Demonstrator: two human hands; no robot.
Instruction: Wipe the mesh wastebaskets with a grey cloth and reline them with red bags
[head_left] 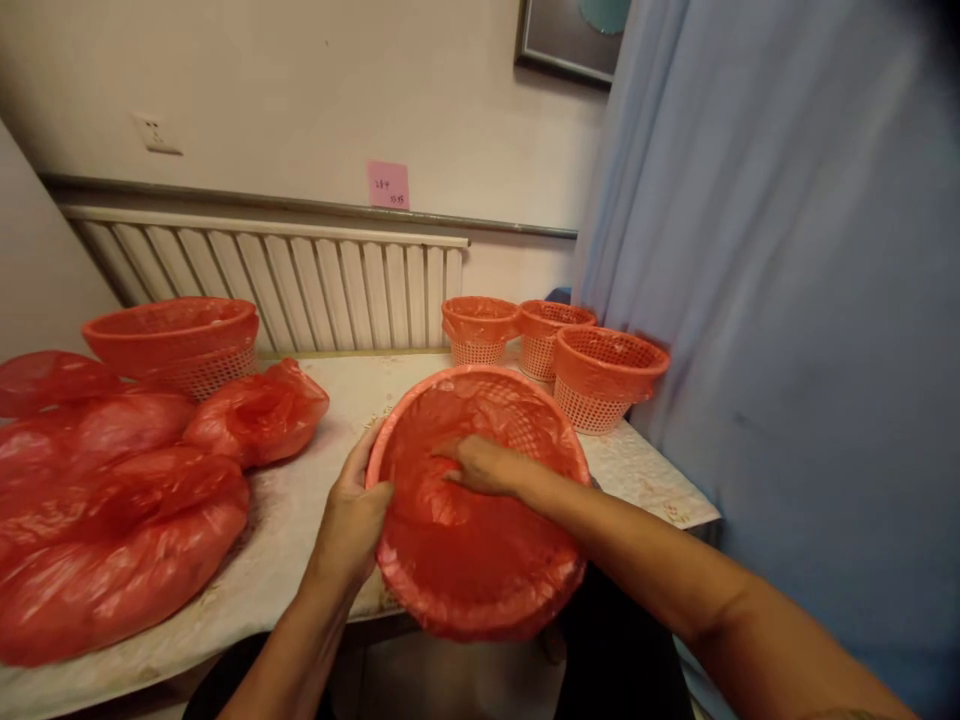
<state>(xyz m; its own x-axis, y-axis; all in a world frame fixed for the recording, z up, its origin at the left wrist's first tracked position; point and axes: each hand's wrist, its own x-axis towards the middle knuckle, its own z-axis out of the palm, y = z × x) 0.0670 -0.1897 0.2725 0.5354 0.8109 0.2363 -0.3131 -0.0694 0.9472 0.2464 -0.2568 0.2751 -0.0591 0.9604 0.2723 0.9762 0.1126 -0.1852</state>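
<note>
A red plastic waste basket (480,375) lined with a thin red plastic bag (480,550) is tipped toward me at the table's front edge. My left hand (360,505) is closed on the basket's left rim, thumb over the lip and fingers outside. Down inside the basket, my right hand (480,465) touches the bag lining. Its thumb and a finger show apart, and the other fingers are mostly hidden. The bag is folded over the rim, and its film looks creased around my right hand.
Three smaller lined baskets (480,325) stand at the table's back right, beside a blue curtain (765,300). At left are a larger red basket (172,335) and bulging red plastic bags (120,540). A radiator (300,285) runs behind the cloth-covered table (300,530).
</note>
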